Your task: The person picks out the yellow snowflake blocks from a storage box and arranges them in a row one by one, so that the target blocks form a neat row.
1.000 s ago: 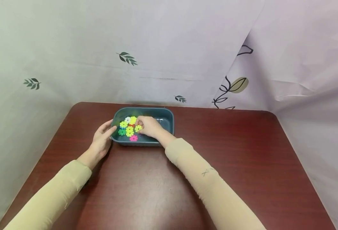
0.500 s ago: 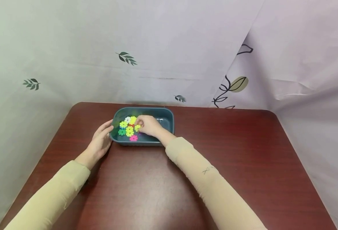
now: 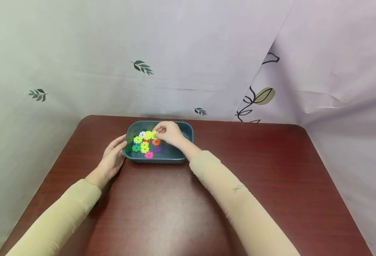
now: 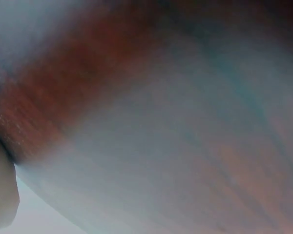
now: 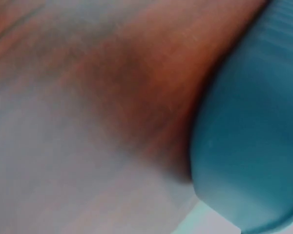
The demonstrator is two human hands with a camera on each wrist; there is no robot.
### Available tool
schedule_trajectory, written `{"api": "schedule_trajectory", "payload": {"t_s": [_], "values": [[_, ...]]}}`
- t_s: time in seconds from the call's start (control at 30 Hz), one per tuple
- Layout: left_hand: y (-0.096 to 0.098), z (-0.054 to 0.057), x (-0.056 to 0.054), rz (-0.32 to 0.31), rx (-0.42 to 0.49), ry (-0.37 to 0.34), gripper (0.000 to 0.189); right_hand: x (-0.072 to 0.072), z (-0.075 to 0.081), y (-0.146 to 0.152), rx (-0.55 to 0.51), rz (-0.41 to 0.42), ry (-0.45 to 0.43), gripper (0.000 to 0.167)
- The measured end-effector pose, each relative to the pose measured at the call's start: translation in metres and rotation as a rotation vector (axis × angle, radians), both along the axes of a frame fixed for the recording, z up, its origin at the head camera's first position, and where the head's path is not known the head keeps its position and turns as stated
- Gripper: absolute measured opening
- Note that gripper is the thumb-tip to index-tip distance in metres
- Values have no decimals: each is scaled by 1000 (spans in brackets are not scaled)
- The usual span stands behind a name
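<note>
A dark blue-green plastic basin [image 3: 175,154] stands on the table, with several notched snowflake discs gathered in its left half. Among them are a white [image 3: 142,134], a green [image 3: 136,148], an orange [image 3: 156,142], a purple [image 3: 158,149] and a pink disc [image 3: 149,155]. Over the basin my right hand [image 3: 170,133] pinches a yellow snowflake disc [image 3: 154,134] between thumb and fingers. My left hand [image 3: 112,154] rests against the basin's left end, fingers nearly straight. In the right wrist view the basin's outer wall [image 5: 249,112] shows, while the discs are out of sight.
The reddish-brown wooden table [image 3: 255,177] runs back to a pale cloth wall [image 3: 181,53] printed with leaves, close behind the basin. More cloth hangs along both sides. The left wrist view is mostly blurred table surface [image 4: 63,92].
My right hand has lifted the yellow disc up and back, uncovering the orange and purple discs. My left thumb has slid from over the basin's rim to its outer edge.
</note>
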State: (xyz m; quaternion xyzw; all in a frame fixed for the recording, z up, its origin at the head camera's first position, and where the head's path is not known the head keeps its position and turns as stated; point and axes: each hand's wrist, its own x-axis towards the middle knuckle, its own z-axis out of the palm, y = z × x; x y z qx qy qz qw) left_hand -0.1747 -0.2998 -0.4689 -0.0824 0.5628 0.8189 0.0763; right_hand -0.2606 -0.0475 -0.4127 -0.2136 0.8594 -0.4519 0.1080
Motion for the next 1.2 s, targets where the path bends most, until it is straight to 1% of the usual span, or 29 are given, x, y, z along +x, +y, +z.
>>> {"api": "schedule_trajectory", "payload": {"t_s": [0.13, 0.27, 0.37, 0.47, 0.57, 0.63, 0.8, 1.0, 1.2], "values": [[-1, -1, -1, 4, 20, -8, 31, -5, 10, 10, -14, -39, 3, 16], [-2, -1, -3, 7, 43, -1, 30, -12, 20, 25, -33, -80, 11, 15], [-5, -2, -4, 6, 41, -1, 32, -19, 25, 39, -63, -110, 14, 15], [-8, -1, -6, -1, 29, -4, 32, -24, 29, 53, -125, -149, -19, 16], [-8, -1, -6, -8, 30, -1, 31, -29, 30, 68, -205, -195, -76, 17], [-9, -1, -6, -9, 37, 3, 28, -32, 29, 78, -244, -224, -106, 18], [-8, -2, -7, 1, 54, 17, 25, -37, 27, 101, -258, -275, -125, 20], [-8, -3, -7, 15, 57, 21, 25, -40, 20, 126, -234, -308, -154, 24], [-9, -3, -7, 31, 70, 25, 25, -41, 4, 145, -177, -328, -182, 24]]}}
